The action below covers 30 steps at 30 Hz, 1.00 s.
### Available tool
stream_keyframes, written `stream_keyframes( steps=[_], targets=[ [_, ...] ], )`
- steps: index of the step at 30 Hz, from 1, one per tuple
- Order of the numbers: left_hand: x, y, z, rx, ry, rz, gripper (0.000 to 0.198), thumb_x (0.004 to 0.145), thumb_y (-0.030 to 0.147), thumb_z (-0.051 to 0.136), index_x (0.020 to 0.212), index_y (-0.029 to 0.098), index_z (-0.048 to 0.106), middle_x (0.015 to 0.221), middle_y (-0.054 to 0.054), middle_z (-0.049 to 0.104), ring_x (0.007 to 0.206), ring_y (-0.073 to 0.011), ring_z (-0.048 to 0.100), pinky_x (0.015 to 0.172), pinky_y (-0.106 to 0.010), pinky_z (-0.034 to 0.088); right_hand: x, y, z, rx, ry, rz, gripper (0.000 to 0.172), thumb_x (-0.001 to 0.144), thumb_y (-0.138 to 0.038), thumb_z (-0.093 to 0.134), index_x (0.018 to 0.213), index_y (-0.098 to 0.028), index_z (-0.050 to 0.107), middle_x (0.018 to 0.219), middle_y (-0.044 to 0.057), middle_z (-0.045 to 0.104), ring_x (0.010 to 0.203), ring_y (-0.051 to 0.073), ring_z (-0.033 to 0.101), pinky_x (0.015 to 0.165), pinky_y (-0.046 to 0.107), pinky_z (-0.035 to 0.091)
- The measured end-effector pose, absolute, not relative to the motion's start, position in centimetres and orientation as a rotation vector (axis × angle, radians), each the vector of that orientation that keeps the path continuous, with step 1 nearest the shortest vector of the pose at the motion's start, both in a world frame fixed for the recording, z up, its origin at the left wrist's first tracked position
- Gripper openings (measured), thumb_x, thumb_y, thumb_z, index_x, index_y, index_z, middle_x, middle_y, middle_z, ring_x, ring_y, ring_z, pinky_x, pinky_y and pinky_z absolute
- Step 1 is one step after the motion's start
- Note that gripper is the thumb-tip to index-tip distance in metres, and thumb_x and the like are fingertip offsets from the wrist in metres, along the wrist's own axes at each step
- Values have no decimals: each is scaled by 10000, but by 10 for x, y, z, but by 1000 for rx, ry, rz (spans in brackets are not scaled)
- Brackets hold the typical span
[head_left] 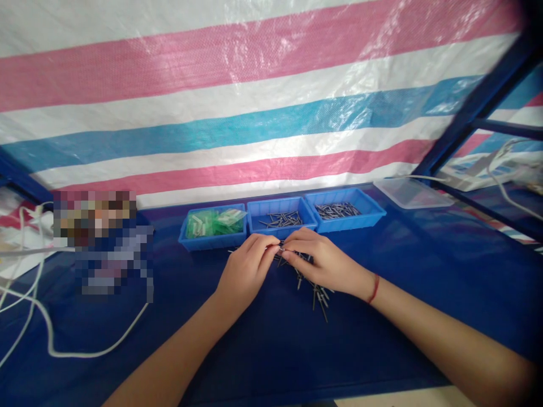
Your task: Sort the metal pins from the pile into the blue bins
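My left hand (246,264) and my right hand (316,257) meet over the blue table, fingertips almost touching. Both are closed in a pinch on a small, thin metal piece that looks like a blind rivet (281,249); the fingers cover most of it. Beneath and beside my right hand lies a loose pile of blind rivets (321,295), partly hidden by that hand. Just behind my hands, the middle blue bin (258,210) holds some rivets (282,219). More short metal pieces (338,210) fill part of the right blue bin (373,212).
At the left of the row, a blue bin (212,243) contains green plastic packets (216,222). A clear plastic lid (411,193) lies at the back right. White cables (85,355) run over the table's left side near a blurred-out area. A striped sheet (237,130) hangs behind.
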State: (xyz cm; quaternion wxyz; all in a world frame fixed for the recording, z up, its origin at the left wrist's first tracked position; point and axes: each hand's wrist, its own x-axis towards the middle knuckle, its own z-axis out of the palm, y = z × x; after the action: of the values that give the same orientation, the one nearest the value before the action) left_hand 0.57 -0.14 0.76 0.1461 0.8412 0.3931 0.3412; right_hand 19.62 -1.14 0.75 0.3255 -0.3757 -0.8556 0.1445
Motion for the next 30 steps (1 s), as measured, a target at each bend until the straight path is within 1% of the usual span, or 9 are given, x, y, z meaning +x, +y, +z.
stream_keyframes(
  steps=[3,6,9,15,20,23,26,28,30],
  targets=[
    [10,-4,6,2180,1167,1123,208,890,266,538,1084,207,587,914,-25,672,735,-126,626,696,-234,487,192,-13,5,-962,-2183,486,225,932,-260,465,805,-194,639,831,63,649,820,180,573,754,333,454],
    [11,-5,4,1999,1175,1120,180,863,296,567,1004,199,624,814,-8,677,654,-117,614,607,-216,477,191,-14,5,-946,-2144,523,232,924,-282,485,768,-199,636,843,66,654,827,184,581,748,340,459],
    [10,-5,2,1972,1146,1095,152,859,318,566,895,188,637,776,-8,667,671,-123,607,598,-211,466,191,-14,6,-948,-2103,562,214,911,-287,510,763,-200,637,848,62,654,841,185,589,769,343,461],
    [9,-3,4,1971,1104,1107,161,878,321,534,895,179,609,778,-12,637,667,-116,574,625,-215,462,194,-11,9,-951,-1988,648,171,910,-258,509,841,-198,654,869,56,664,831,170,601,766,325,471],
    [8,-1,4,1970,1110,1083,166,885,327,526,914,180,596,796,-16,634,652,-115,567,609,-214,451,198,-9,11,-984,-1897,578,152,888,-281,545,933,-216,676,900,58,671,828,176,610,734,324,489],
    [9,0,0,1980,1128,1008,184,903,343,495,942,183,579,778,-6,625,639,-114,569,607,-217,448,199,-10,12,-998,-1899,523,164,889,-299,547,947,-220,679,920,65,678,858,191,610,757,341,490],
    [9,0,-4,2055,1176,909,192,909,345,487,992,188,558,826,-5,636,643,-116,574,610,-226,444,201,-10,15,-1020,-1936,420,168,902,-302,529,860,-218,670,868,55,681,846,197,605,795,360,473],
    [9,0,-7,2155,1206,835,208,902,335,499,1048,194,544,844,-1,642,656,-125,577,632,-240,444,208,-7,17,-1081,-1891,307,196,909,-306,514,800,-213,649,830,51,671,813,195,601,784,354,465],
    [8,-1,-8,2297,1229,742,217,897,335,509,1060,199,554,838,-2,642,690,-143,585,671,-261,445,221,0,18,-1187,-1780,151,215,907,-326,508,781,-207,635,811,54,660,781,198,597,753,343,460]
  ],
)
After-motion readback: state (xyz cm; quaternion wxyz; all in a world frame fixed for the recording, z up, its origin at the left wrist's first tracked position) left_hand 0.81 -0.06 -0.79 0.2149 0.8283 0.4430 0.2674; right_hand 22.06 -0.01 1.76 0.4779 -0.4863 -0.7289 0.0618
